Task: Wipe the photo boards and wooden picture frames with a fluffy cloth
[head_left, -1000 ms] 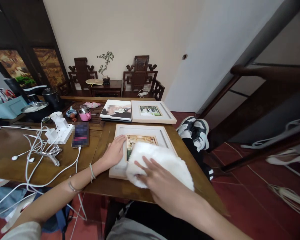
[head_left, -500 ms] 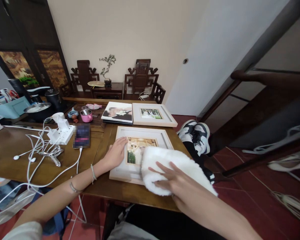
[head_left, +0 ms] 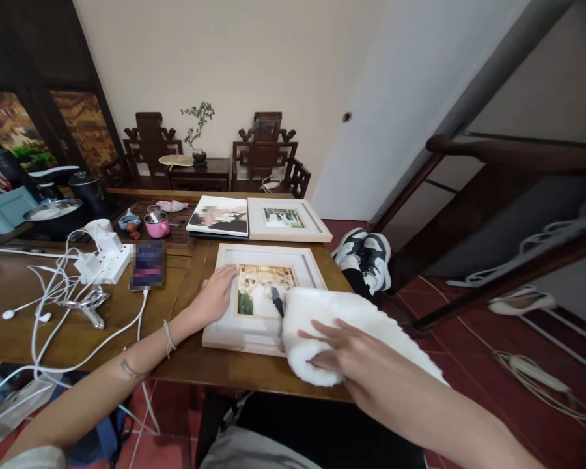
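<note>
A light wooden picture frame lies flat on the brown table in front of me. My left hand rests open on the frame's left border, fingers flat. My right hand lies spread on a fluffy white cloth over the frame's near right corner. The photo under the glass shows to the left of the cloth.
Two more framed pictures lie at the table's far end. A phone, a white power strip with tangled cables, earphones and a pink cup sit to the left. A person's sneakers rest by the table's right edge.
My right hand has slid the white cloth to the right across the frame, uncovering more of the photo. The left hand has stayed on the frame's left border.
</note>
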A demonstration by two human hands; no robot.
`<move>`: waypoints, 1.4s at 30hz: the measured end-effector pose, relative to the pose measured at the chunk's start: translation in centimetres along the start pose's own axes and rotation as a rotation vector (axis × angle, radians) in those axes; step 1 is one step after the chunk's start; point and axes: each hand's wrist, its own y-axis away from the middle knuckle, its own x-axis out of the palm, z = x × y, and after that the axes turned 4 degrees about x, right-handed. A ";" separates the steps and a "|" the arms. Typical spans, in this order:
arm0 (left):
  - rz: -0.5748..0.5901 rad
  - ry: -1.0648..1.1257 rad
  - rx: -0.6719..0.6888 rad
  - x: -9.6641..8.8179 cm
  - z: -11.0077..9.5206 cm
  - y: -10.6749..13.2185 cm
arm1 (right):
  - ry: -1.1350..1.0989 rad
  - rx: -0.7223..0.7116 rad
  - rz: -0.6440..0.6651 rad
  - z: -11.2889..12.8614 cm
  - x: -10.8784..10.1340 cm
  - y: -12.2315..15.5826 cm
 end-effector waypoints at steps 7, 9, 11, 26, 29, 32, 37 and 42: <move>-0.047 -0.006 0.041 0.1 -0.1 0.1 | -0.047 -0.136 -0.007 3.1 0.5 -3.9; -0.045 0.000 0.045 0.0 0.1 0.0 | -0.047 -0.155 -0.029 3.5 0.9 -4.3; -0.029 -0.006 0.050 -0.1 0.1 0.0 | -0.033 -0.109 -0.026 2.9 1.1 -3.4; 0.044 -0.023 0.070 -0.4 0.0 -0.3 | 0.317 0.305 -0.204 -8.6 0.6 -6.3; 0.035 -0.021 0.052 -0.3 0.1 -0.2 | 0.378 0.258 -0.293 -8.4 -0.5 -10.5; 0.022 -0.012 0.052 -0.2 0.2 -0.3 | 0.389 0.156 -0.329 -6.4 -0.5 -15.0; -0.008 0.000 0.080 0.0 0.3 -0.4 | 0.372 0.074 -0.237 -3.8 1.1 -19.0; 0.024 -0.024 0.046 -0.2 -0.2 -0.3 | 0.372 0.201 -0.193 -7.4 0.9 -15.9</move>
